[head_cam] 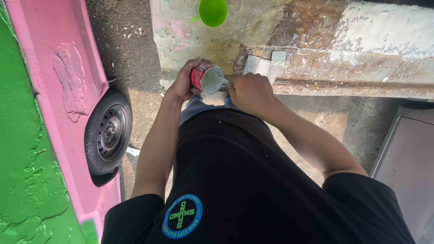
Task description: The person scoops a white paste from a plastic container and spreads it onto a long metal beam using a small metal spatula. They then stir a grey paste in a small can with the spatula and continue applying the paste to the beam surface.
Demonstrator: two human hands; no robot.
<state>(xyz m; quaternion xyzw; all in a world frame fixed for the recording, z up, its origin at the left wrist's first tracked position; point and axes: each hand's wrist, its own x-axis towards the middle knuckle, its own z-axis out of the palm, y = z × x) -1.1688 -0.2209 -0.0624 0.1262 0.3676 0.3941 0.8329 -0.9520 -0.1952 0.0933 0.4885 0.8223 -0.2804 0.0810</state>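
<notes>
My left hand (184, 80) grips a small red tin (202, 76) tilted on its side, its open mouth full of pale grey paste. My right hand (250, 91) is closed around a thin tool whose tip reaches into the tin's mouth; the tool itself is mostly hidden by my fingers. Both hands are held in front of my chest, above my black shirt and blue jeans.
A pink and green vehicle body (54, 90) with patches of filler and a black wheel (108, 132) stands at my left. A worn concrete ledge (316, 49) lies ahead, bearing a green plastic cup (213, 12) and flat grey scrapers (264, 65). A grey panel (407, 162) sits at right.
</notes>
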